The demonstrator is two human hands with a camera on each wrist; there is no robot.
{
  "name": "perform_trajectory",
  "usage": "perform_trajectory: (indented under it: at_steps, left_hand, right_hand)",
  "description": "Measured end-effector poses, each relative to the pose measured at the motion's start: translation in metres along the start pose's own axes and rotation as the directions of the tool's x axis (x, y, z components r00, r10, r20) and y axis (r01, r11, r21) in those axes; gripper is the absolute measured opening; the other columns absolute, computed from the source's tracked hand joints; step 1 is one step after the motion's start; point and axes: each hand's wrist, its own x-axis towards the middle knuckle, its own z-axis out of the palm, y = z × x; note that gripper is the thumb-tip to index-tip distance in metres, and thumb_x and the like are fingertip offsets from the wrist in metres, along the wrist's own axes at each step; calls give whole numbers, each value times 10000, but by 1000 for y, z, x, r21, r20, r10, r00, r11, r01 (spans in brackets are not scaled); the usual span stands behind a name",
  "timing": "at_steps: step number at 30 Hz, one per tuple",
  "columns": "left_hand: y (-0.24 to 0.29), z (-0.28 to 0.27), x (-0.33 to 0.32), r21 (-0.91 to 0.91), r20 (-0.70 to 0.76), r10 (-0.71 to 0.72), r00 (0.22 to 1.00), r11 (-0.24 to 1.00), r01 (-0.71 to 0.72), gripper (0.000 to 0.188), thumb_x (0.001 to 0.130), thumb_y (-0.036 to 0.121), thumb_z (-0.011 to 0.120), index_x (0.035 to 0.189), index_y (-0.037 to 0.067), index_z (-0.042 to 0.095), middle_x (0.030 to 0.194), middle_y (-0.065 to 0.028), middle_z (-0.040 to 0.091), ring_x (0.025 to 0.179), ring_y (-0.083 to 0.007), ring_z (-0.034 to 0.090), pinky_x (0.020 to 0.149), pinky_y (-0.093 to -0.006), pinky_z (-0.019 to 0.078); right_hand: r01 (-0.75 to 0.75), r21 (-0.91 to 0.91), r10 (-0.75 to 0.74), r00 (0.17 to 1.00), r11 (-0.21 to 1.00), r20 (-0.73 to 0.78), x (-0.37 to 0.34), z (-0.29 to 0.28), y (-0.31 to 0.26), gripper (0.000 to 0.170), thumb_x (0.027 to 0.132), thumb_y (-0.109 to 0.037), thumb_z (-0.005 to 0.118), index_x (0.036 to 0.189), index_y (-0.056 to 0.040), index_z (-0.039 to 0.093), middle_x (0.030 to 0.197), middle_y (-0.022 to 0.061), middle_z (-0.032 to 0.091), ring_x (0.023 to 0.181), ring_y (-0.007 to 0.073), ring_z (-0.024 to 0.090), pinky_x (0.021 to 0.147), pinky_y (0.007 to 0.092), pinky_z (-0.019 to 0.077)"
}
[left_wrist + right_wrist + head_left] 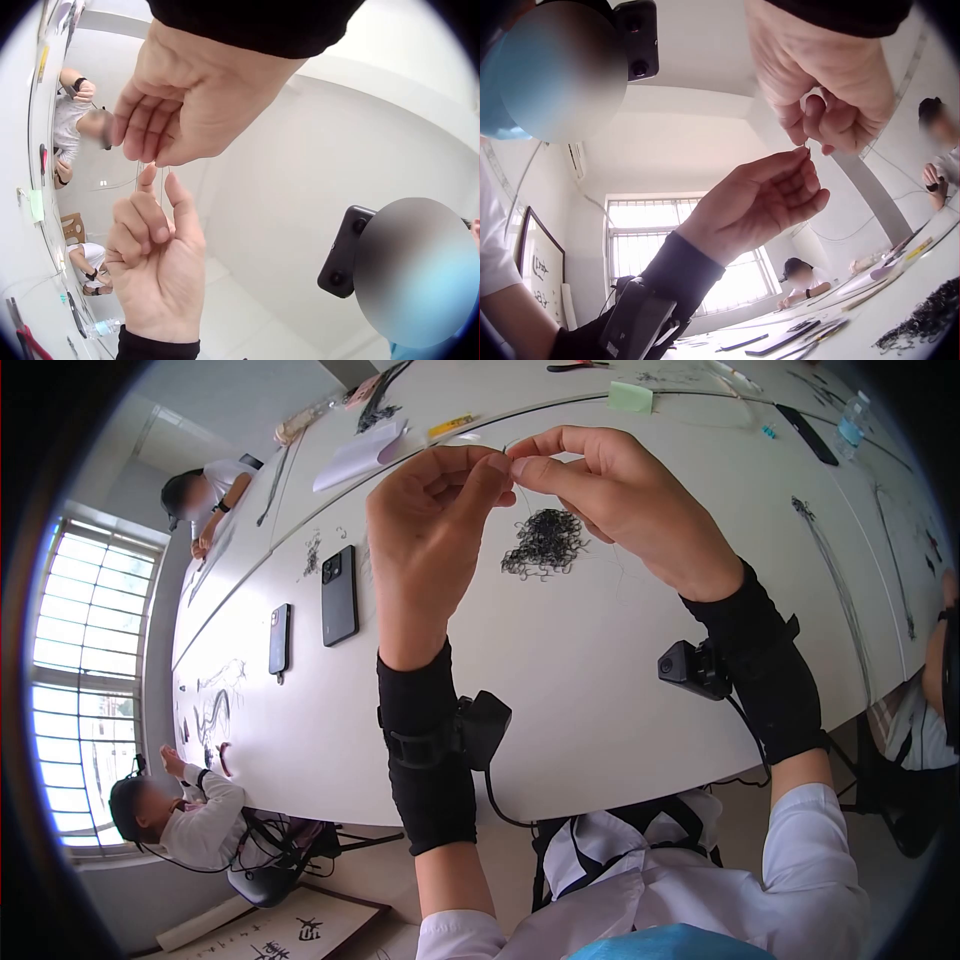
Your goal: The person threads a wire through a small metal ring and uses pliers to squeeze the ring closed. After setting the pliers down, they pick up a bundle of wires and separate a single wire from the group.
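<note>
Both hands are raised over the table with their fingertips meeting. My left hand [430,525] pinches a tiny dark piece [808,152] between thumb and index finger. Thumb and index finger of my right hand [625,500] pinch a fine thread [162,187] right beside it. In the left wrist view, thin strands run between the two hands. What lies directly between the fingertips is mostly hidden. On the white table [570,690], just beyond and below the hands, lies a pile of small black curly pieces [548,543].
Two phones, a larger one [340,595] and a smaller one [281,640], lie left of the hands. A white paper [365,455], a green note [630,398] and a water bottle [853,425] are farther back. Other people sit around the table; black strands lie at the right.
</note>
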Motion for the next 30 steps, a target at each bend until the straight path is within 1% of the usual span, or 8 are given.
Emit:
perform_trajectory:
  at_steps: [1, 7, 10, 16, 19, 25, 28, 30]
  left_hand:
    - [0, 2, 0, -23, -8, -2, 1000, 1000, 2, 208, 906, 111, 696, 958, -90, 684, 821, -101, 704, 759, -144, 672, 745, -253, 538]
    - [-4, 5, -1, -125, -27, -78, 997, 989, 74, 211, 906, 104, 699, 978, -92, 675, 838, -106, 700, 753, -144, 669, 756, -270, 552]
    - [-7, 6, -1, -229, -11, -83, 996, 970, 78, 199, 909, 100, 701, 981, -84, 674, 834, -103, 696, 745, -147, 667, 758, -283, 559]
    - [-5, 8, -1, -274, -10, -109, 994, 956, 102, 188, 916, 100, 699, 974, -77, 673, 821, -96, 690, 732, -150, 665, 752, -284, 560]
    - [-6, 11, -1, -309, -19, -101, 995, 947, 90, 184, 917, 101, 699, 967, -74, 673, 817, -92, 687, 725, -145, 662, 750, -284, 560]
    - [-12, 13, -1, -319, -64, -69, 996, 947, 45, 185, 923, 107, 694, 954, -74, 670, 802, -84, 678, 704, -123, 646, 712, -274, 565]
    - [-13, 16, 0, -305, -100, -64, 993, 952, 31, 187, 925, 110, 693, 952, -74, 670, 797, -81, 677, 696, -115, 639, 695, -267, 566]
    - [-13, 18, -1, -321, -101, -58, 993, 947, 23, 182, 926, 106, 691, 952, -73, 670, 794, -80, 675, 690, -115, 638, 694, -268, 567]
  right_hand:
    - [-8, -3, 8, 1000, 1000, 24, 0, 0, 1, 367, 934, -301, 655, 1081, 34, 690, 825, 71, 678, 727, 107, 616, 664, 214, 473]
    - [144, 15, -143, 989, 990, -21, 5, 2, 15, 330, 942, -266, 671, 1070, 36, 703, 868, 105, 714, 755, 135, 666, 706, 232, 520]
    - [113, -21, -113, 994, 993, -8, 4, -3, 9, 323, 937, -257, 685, 1050, 44, 706, 870, 103, 720, 768, 136, 679, 722, 233, 530]
    - [118, -67, -118, 993, 991, 2, 3, -6, 5, 282, 950, -237, 649, 1009, 34, 706, 837, 84, 713, 685, 108, 618, 642, 228, 487]
    - [143, -123, -144, 990, 982, 2, 4, -5, 7, 266, 963, -221, 606, 1025, 25, 687, 801, 61, 692, 666, 89, 586, 617, 220, 459]
    - [45, 63, -45, 999, 997, 6, 1, 0, 3, 318, 969, -250, 580, 1119, 24, 641, 753, 30, 645, 670, 67, 568, 612, 213, 440]
    - [2, 40, -1, 1000, 999, -28, 1, 2, 3, 324, 967, -267, 604, 1088, 30, 650, 757, 32, 650, 636, 71, 555, 581, 225, 433]
    - [44, 12, -44, 998, 999, -37, 2, 2, 5, 328, 966, -283, 621, 1067, 27, 659, 759, 42, 656, 615, 73, 546, 560, 231, 427]
